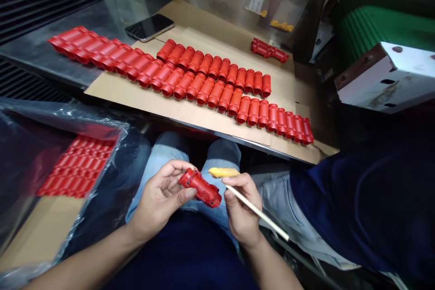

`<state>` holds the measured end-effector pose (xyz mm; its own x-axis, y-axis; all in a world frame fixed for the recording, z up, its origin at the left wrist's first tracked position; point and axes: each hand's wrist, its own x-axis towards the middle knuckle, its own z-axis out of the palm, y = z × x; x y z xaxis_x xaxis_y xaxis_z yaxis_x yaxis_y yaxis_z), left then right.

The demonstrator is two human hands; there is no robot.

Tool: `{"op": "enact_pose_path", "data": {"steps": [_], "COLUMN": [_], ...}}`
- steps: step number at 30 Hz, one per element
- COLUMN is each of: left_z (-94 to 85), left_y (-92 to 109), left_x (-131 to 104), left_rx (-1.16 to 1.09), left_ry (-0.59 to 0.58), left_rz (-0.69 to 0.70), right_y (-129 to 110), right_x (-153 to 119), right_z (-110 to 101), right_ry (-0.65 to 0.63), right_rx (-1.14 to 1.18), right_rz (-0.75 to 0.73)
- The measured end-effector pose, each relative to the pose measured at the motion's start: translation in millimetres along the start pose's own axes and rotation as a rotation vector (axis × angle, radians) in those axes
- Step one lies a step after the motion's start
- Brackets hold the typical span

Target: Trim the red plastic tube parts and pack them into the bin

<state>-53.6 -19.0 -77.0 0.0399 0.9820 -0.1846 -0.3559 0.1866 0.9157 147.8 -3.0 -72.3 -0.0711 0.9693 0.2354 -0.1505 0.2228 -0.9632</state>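
Note:
My left hand (166, 195) grips a red plastic sleeve (201, 188) between thumb and fingers, tilted above my lap. Dark markings or gaps run round the sleeve's collars. My right hand (244, 206) is closed on a tool with a yellow handle (224, 172) and a thin tip that points at the sleeve's upper end. A pale thin stick (260, 213) also passes through the right fingers and slants down to the right. Whether the stick and the yellow tool are joined is hidden by the fingers.
Rows of red sleeves (183, 84) stand on cardboard (129, 93) over the table. Beyond lie a phone (149, 27), two red pieces (269, 50) and bags with yellow bits (282, 25). A plastic-lined box (122, 133) of red sleeves is at left; another person (360, 204) sits at right.

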Motion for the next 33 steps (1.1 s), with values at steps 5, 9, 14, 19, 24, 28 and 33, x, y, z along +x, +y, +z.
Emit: {"op": "enact_pose_path", "data": {"steps": [5, 9, 14, 19, 24, 28, 33], "left_z": [1.8, 6.7, 7.1, 5.7, 1.4, 38.5, 164.1], "left_y": [2.1, 5.9, 8.8, 3.0, 21.9, 83.2, 128.9], "left_x": [3.3, 6.3, 9.8, 10.9, 29.1, 100.1, 252.5], "left_rx": [-0.101, -0.203, -0.207, -0.184, 0.02, 0.501, 1.234], "left_ry": [-0.006, 0.018, 0.025, 0.03, -0.02, -0.163, -0.241], "left_rz": [-0.034, -0.081, -0.069, -0.057, -0.009, 0.294, 0.602], "right_y": [8.0, 0.6, -4.8, -6.3, -2.7, 5.2, 6.3], "right_x": [5.6, 13.4, 22.1, 20.4, 13.0, 7.4, -12.1], "right_z": [-2.5, -10.7, -44.9, -57.6, -51.8, -44.4, -31.7], "right_ry": [0.003, -0.034, -0.097, 0.005, 0.043, 0.006, -0.02], "right_rx": [0.207, 0.231, -0.058, -0.609, -0.641, -0.582, -0.48], "right_rz": [0.083, 0.129, 0.01, -0.072, -0.121, -0.072, -0.01]}}
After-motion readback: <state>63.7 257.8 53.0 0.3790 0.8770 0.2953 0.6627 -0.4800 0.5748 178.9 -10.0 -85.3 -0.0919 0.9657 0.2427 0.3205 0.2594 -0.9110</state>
